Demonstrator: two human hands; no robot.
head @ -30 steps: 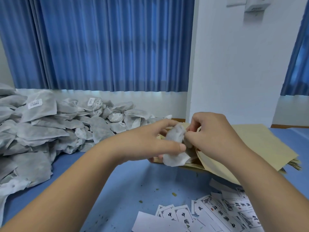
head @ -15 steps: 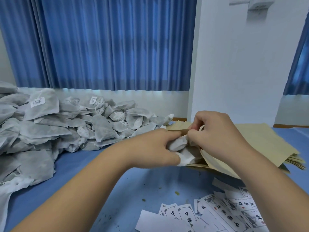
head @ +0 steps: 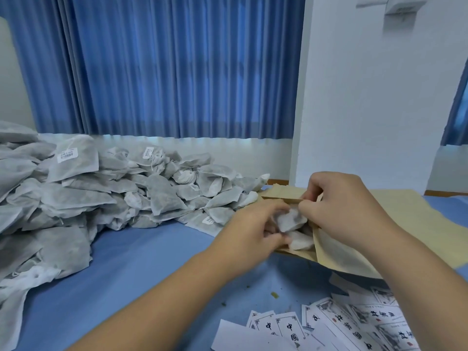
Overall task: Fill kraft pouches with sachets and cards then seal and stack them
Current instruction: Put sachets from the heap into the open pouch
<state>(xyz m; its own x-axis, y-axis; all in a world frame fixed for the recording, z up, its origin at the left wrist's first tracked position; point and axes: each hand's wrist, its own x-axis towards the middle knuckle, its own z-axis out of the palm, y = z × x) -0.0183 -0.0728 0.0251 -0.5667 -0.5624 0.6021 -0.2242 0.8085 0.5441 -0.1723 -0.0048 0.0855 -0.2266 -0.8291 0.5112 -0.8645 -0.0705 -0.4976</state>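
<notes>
Landmark: the flat tan kraft-paper pouch (head: 336, 257), lying on the blue-covered table (head: 141, 269) with its mouth turned toward the person.

- The right hand (head: 339, 209) was over the pouch, fingers and thumb pinching the upper lip of the mouth and lifting it. Likely reason: a paper pouch lies shut unless propped, so this hand served as the prop.
- The left hand (head: 253, 231) was at the left side of the mouth, fingers curled round a soft grey-white fabric sachet (head: 290, 220) and nosing it inward. A second sachet of the same kind (head: 301, 243) lay just below, partly inside the mouth. I could not tell whether any sat deeper in.
- Beneath and behind the pouch was a loose stack of matching tan pouches (head: 417, 219), all flat. They seemed to be the empty supply, with the top one being filled where it lay.
- Left of the pouch was a big heap of grey fabric sachets (head: 114, 196), its nearest edge close by. That made a short reach for the feeding hand.
- On the person's side of the pouch were scattered white paper cards with black characters (head: 342, 323), face up, with none in either hand. They were probably the next item to go in.

Step, as I judged it: loading sachets. Card, seal and stacking were not yet done for this pouch.

Risk: the soft sachet could bunch at the lip.
</notes>
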